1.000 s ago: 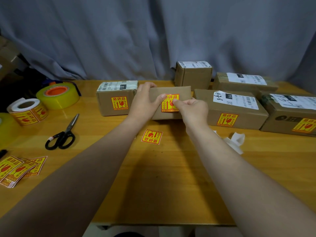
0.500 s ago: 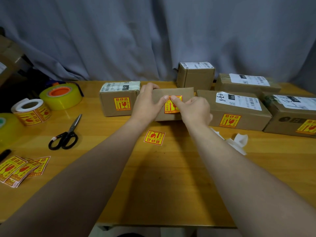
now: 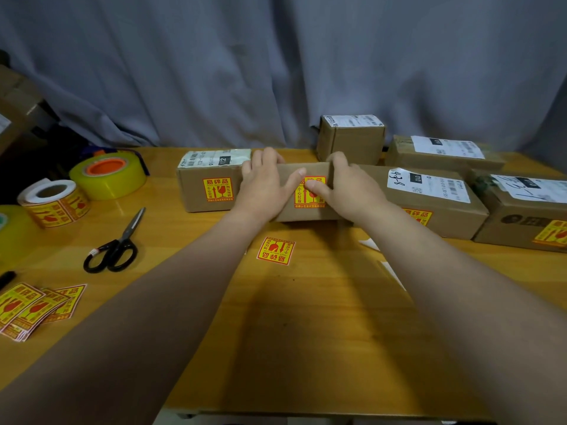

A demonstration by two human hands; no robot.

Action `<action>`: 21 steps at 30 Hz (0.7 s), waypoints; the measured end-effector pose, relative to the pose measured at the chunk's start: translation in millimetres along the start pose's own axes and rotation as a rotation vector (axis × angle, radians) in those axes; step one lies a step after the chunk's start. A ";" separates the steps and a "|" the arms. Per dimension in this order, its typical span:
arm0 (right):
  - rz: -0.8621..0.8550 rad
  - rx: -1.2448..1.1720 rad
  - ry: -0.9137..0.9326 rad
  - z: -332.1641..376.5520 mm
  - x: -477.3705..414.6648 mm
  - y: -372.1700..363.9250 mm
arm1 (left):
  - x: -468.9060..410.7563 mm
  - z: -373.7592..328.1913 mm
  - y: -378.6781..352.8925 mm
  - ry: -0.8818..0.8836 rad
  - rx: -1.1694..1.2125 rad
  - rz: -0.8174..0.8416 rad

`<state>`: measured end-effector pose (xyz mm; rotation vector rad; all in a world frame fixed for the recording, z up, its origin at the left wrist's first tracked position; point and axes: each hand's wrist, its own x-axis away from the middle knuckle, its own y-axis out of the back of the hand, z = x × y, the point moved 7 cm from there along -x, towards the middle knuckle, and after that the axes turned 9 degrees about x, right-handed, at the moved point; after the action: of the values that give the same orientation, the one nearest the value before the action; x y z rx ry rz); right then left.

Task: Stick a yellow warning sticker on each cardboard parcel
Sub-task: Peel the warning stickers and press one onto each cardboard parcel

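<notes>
Wooden table (image 3: 306, 332), grey curtain (image 3: 276, 56) behind. At centre we press a yellow warning sticker (image 3: 310, 194) onto the front of a plain cardboard parcel (image 3: 303, 213): left hand (image 3: 264, 188) and right hand (image 3: 349, 191) both lie flat on the box, thumbs on the sticker, partly hiding it. At 9 o'clock, touching, a stickered parcel (image 3: 211, 188); at 3 o'clock two more. A loose sticker (image 3: 275, 250) lies at 6 o'clock. Scissors (image 3: 113, 246), sticker roll (image 3: 53, 202) and tape roll (image 3: 107, 174) sit far left.
</notes>
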<state>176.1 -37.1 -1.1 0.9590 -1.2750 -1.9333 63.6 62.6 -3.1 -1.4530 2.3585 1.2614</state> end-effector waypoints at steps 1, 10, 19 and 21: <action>0.023 -0.009 0.012 0.1 -0.9 -0.3 | -1.3 0.2 -0.3 0.001 -0.017 0.002; 0.085 -0.106 0.071 -4.4 -6.8 0.3 | -7.4 -2.4 -0.2 -0.023 -0.109 0.072; 0.033 -0.225 0.106 -17.6 -9.7 5.3 | 9.6 1.6 -0.3 -0.090 -0.154 0.239; 0.029 -0.215 0.115 -14.9 -7.3 5.2 | 9.8 -1.6 -1.9 -0.091 -0.176 0.192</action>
<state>193.0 -40.1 1.4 0.9227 -0.9884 -1.9182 60.4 54.2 -7.8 -1.2033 2.4274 1.5817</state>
